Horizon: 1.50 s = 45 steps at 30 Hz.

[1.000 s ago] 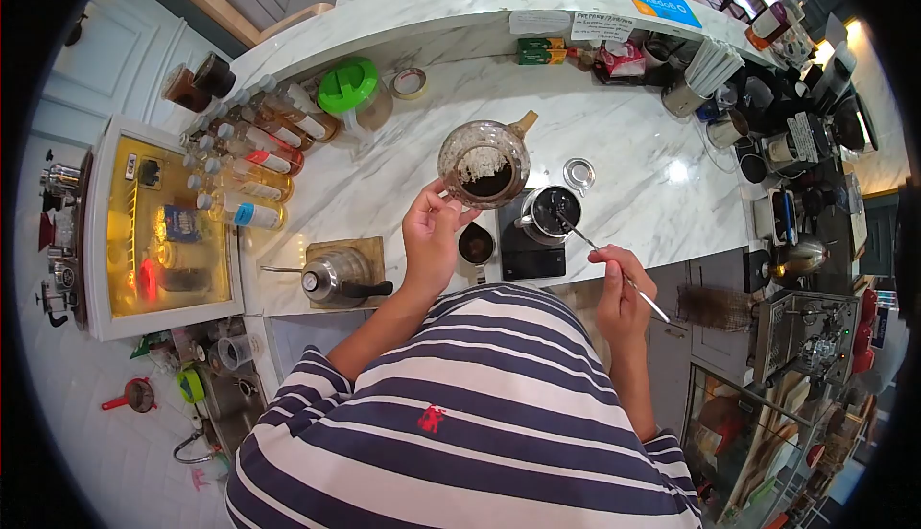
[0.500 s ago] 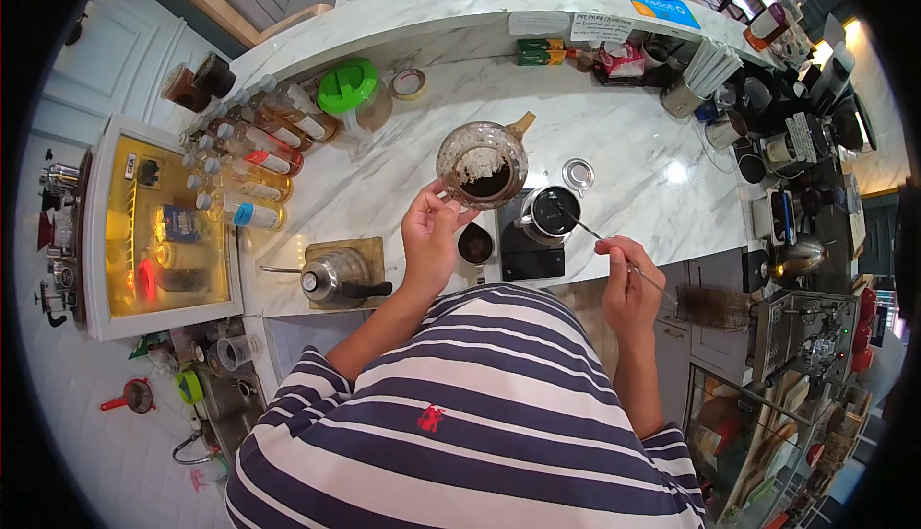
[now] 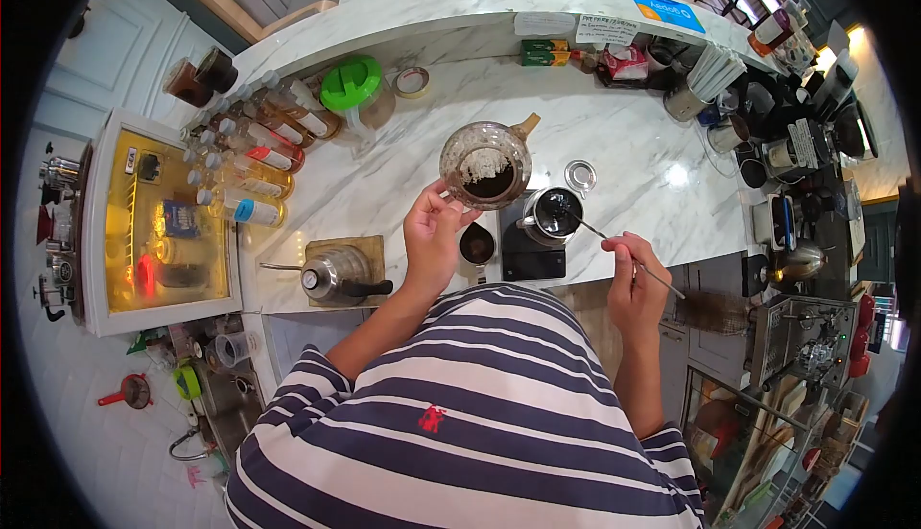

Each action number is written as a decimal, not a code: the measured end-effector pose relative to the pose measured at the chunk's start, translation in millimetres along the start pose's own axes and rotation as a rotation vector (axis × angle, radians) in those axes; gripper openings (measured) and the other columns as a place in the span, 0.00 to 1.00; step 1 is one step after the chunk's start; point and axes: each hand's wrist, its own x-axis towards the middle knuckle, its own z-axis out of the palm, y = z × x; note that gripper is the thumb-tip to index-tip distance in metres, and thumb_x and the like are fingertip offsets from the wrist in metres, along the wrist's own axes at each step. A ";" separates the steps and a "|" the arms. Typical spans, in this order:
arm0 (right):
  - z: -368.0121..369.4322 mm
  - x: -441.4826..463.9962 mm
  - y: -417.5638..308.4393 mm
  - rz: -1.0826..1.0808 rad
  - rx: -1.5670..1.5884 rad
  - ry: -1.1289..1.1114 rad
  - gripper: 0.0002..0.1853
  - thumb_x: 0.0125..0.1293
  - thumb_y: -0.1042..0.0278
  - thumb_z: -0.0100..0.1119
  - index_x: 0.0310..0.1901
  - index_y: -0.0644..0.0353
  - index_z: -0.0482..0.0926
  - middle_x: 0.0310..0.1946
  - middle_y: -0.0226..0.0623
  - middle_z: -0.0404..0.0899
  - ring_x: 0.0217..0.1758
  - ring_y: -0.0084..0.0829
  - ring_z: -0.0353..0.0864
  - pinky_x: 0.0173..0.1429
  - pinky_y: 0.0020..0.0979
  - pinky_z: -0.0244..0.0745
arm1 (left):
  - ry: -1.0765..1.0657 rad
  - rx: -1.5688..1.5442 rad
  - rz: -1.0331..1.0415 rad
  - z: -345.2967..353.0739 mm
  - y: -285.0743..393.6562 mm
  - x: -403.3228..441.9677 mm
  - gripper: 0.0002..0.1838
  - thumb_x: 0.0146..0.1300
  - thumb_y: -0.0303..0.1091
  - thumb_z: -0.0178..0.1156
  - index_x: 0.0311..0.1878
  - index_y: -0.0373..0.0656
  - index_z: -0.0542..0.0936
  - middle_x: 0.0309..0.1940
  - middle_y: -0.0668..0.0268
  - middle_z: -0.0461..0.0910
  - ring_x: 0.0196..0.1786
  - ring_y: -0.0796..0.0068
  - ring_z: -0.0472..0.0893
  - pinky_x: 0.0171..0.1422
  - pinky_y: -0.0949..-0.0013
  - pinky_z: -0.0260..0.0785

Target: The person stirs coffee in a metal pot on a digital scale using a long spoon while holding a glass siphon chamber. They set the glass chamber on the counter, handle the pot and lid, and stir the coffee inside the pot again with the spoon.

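Observation:
My left hand (image 3: 432,239) grips the near side of a round glass pot (image 3: 451,150) and tilts it. A tan spout or handle (image 3: 526,124) sticks out from its far right. Inside the pot I see pale, foamy-looking matter and something dark. My right hand (image 3: 637,284) is closed round a long thin metal spoon (image 3: 597,232), whose lower end is in a metal pitcher (image 3: 533,230) of dark liquid. The pitcher stands on a black scale (image 3: 533,265), just right of the pot. Beside it lies a small round metal lid or strainer (image 3: 580,176).
A dark scoop (image 3: 477,244) with brownish contents lies left of the scale. Further left, a gooseneck kettle (image 3: 336,275) rests on a wooden board. Several bottles (image 3: 254,182) and a green-lidded jug (image 3: 351,84) stand back left; a straw holder (image 3: 686,102) stands right.
The spoon has shifted slightly to the right within the pitcher, and my right hand has moved a little with it. My left hand keeps holding the pot in nearly the same place.

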 end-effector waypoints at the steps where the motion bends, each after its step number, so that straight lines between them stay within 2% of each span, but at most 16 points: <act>1: 0.4 0.1 -1.7 -0.006 -0.003 -0.014 0.04 0.73 0.77 0.60 0.43 0.64 0.85 0.37 0.43 0.87 0.41 0.45 0.87 0.63 0.44 0.81 | 0.000 0.003 0.001 0.4 0.0 0.0 0.11 0.76 0.24 0.54 0.34 0.39 0.68 0.69 0.48 0.70 0.63 0.60 0.83 0.63 0.57 0.85; 4: 1.7 0.4 -6.7 -0.026 -0.018 -0.032 0.04 0.73 0.77 0.60 0.43 0.63 0.85 0.37 0.43 0.87 0.42 0.45 0.86 0.62 0.43 0.81 | 0.004 0.004 -0.005 -0.7 -0.8 -0.1 0.11 0.76 0.24 0.55 0.34 0.39 0.68 0.69 0.48 0.70 0.63 0.60 0.83 0.63 0.57 0.85; 7: -1.1 -0.3 -4.5 -0.010 -0.027 -0.011 0.05 0.73 0.77 0.60 0.44 0.63 0.85 0.37 0.43 0.87 0.43 0.45 0.86 0.57 0.41 0.81 | -0.013 0.027 0.019 -1.7 -2.3 -1.2 0.08 0.77 0.26 0.53 0.37 0.43 0.69 0.66 0.54 0.73 0.62 0.62 0.83 0.63 0.53 0.84; 12: -0.2 -1.1 -10.0 0.053 0.011 -0.038 0.04 0.73 0.76 0.61 0.43 0.63 0.86 0.37 0.43 0.86 0.42 0.45 0.85 0.50 0.38 0.79 | -0.011 0.018 0.014 -0.5 -3.0 -1.6 0.09 0.77 0.25 0.52 0.36 0.43 0.69 0.66 0.54 0.74 0.63 0.62 0.82 0.63 0.54 0.84; 19: 2.0 -2.9 -8.0 0.070 0.019 0.008 0.05 0.73 0.76 0.61 0.43 0.63 0.86 0.37 0.44 0.86 0.41 0.42 0.84 0.47 0.36 0.78 | -0.007 0.030 0.002 -0.9 -3.6 -2.1 0.09 0.77 0.25 0.52 0.36 0.43 0.69 0.66 0.54 0.74 0.63 0.63 0.82 0.63 0.54 0.84; 21: 3.2 -2.5 -10.9 0.061 0.016 -0.022 0.05 0.74 0.76 0.60 0.43 0.63 0.86 0.38 0.44 0.86 0.41 0.42 0.84 0.46 0.36 0.78 | -0.004 0.008 -0.008 -1.9 -4.1 -1.7 0.10 0.76 0.24 0.54 0.35 0.41 0.68 0.68 0.51 0.70 0.63 0.62 0.82 0.62 0.56 0.85; 24: -1.5 -4.3 -5.6 0.041 -0.005 -0.041 0.08 0.78 0.75 0.56 0.45 0.66 0.85 0.40 0.41 0.88 0.38 0.32 0.85 0.45 0.29 0.77 | 0.002 -0.009 -0.017 -1.7 -1.9 -1.4 0.11 0.76 0.23 0.54 0.34 0.39 0.67 0.70 0.49 0.68 0.63 0.62 0.82 0.62 0.58 0.86; 27: -0.9 -2.7 -4.6 0.031 -0.035 0.005 0.08 0.78 0.75 0.56 0.45 0.65 0.86 0.40 0.41 0.88 0.38 0.31 0.85 0.44 0.29 0.76 | 0.001 -0.014 -0.016 -1.5 -1.5 -1.2 0.11 0.75 0.23 0.54 0.33 0.39 0.67 0.70 0.48 0.68 0.62 0.62 0.82 0.62 0.58 0.86; 30: 1.3 -0.8 -13.3 0.043 -0.013 -0.037 0.05 0.74 0.76 0.61 0.43 0.63 0.86 0.38 0.43 0.87 0.42 0.42 0.85 0.47 0.36 0.78 | -0.007 -0.012 -0.007 -1.0 -2.0 -1.0 0.11 0.75 0.23 0.54 0.33 0.39 0.68 0.70 0.48 0.68 0.62 0.62 0.83 0.62 0.58 0.86; 33: 0.4 -2.8 -10.2 0.056 0.004 -0.018 0.05 0.74 0.75 0.61 0.43 0.63 0.86 0.38 0.42 0.87 0.43 0.42 0.85 0.48 0.36 0.79 | -0.005 -0.009 -0.009 -1.9 -2.5 -0.6 0.11 0.75 0.23 0.54 0.33 0.39 0.68 0.71 0.47 0.67 0.61 0.61 0.83 0.62 0.58 0.86; 36: -0.6 -2.0 -4.1 0.050 -0.015 0.009 0.09 0.78 0.74 0.56 0.45 0.64 0.87 0.40 0.41 0.88 0.40 0.31 0.85 0.45 0.29 0.76 | 0.005 -0.005 -0.008 -1.6 -2.4 -0.7 0.11 0.75 0.23 0.55 0.33 0.39 0.68 0.72 0.47 0.67 0.61 0.61 0.84 0.62 0.58 0.86; 39: 2.5 0.2 -7.7 0.004 -0.041 -0.033 0.09 0.78 0.73 0.56 0.46 0.64 0.86 0.40 0.40 0.88 0.39 0.30 0.85 0.44 0.29 0.76 | 0.009 -0.010 -0.006 0.1 -1.5 -0.1 0.11 0.75 0.22 0.55 0.33 0.39 0.68 0.72 0.46 0.67 0.61 0.62 0.84 0.62 0.58 0.86; 42: 0.7 0.4 -14.1 0.126 0.012 -0.074 0.06 0.74 0.74 0.61 0.44 0.63 0.87 0.41 0.41 0.88 0.45 0.41 0.86 0.49 0.36 0.79 | 0.003 -0.017 -0.014 -1.3 -2.3 0.2 0.11 0.75 0.22 0.54 0.33 0.39 0.68 0.72 0.46 0.66 0.61 0.61 0.84 0.62 0.58 0.86; 45: -0.2 1.3 -12.9 0.143 -0.015 -0.035 0.06 0.75 0.74 0.60 0.44 0.62 0.87 0.42 0.41 0.89 0.45 0.40 0.86 0.50 0.36 0.80 | 0.003 -0.007 -0.014 -1.9 -1.2 0.4 0.11 0.75 0.22 0.54 0.33 0.39 0.68 0.72 0.45 0.66 0.61 0.60 0.84 0.62 0.58 0.86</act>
